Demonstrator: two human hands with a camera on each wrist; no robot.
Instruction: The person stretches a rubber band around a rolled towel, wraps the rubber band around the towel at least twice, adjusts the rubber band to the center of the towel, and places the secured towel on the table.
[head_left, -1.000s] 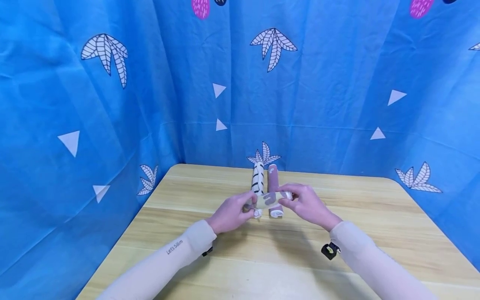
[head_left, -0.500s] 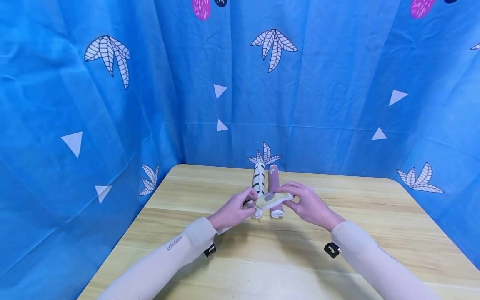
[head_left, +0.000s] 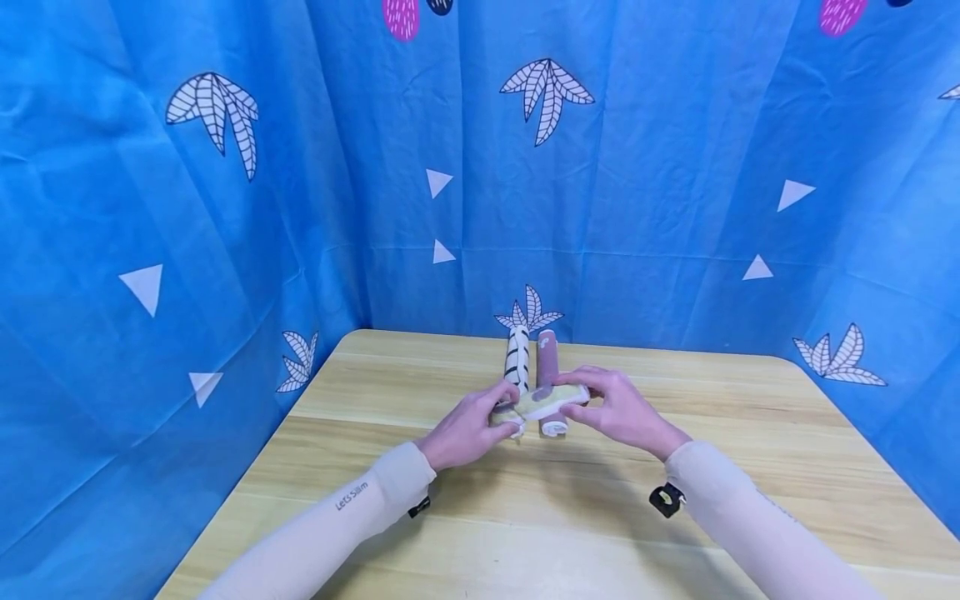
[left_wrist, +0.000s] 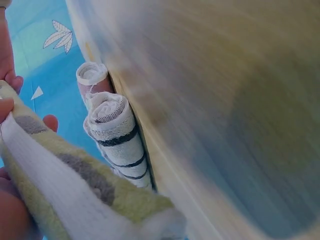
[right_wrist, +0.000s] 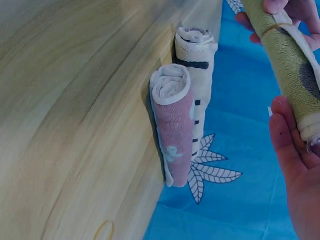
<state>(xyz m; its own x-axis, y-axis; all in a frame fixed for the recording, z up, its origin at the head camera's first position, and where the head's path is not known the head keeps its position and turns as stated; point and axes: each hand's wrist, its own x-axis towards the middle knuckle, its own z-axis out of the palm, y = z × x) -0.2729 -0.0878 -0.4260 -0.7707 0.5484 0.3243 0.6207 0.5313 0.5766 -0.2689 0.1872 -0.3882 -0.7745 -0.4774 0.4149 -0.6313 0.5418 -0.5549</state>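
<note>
A rolled yellow-green towel (head_left: 553,403) with grey patches and a white edge is held level above the table between both hands. My left hand (head_left: 467,429) grips its left end, thumb near me and fingers on the far side. My right hand (head_left: 621,410) holds the other end between thumb and fingers. In the right wrist view a thin rubber band (right_wrist: 276,27) circles the roll near the left fingers. Just beyond lie two more rolled towels side by side, one white with black stripes (head_left: 517,360) and one dusty pink (head_left: 548,357); the held roll partly covers both.
The wooden table (head_left: 420,533) runs back to a blue patterned curtain (head_left: 660,167) behind and at the sides. A loose yellow rubber band (right_wrist: 104,231) lies on the tabletop in the right wrist view. Both rolled towels point toward the curtain.
The held towel has turned, so its white edge now shows. My left fingers were bunched tightly half a second ago and now spread around the roll's end. The other two rolls have not moved.
</note>
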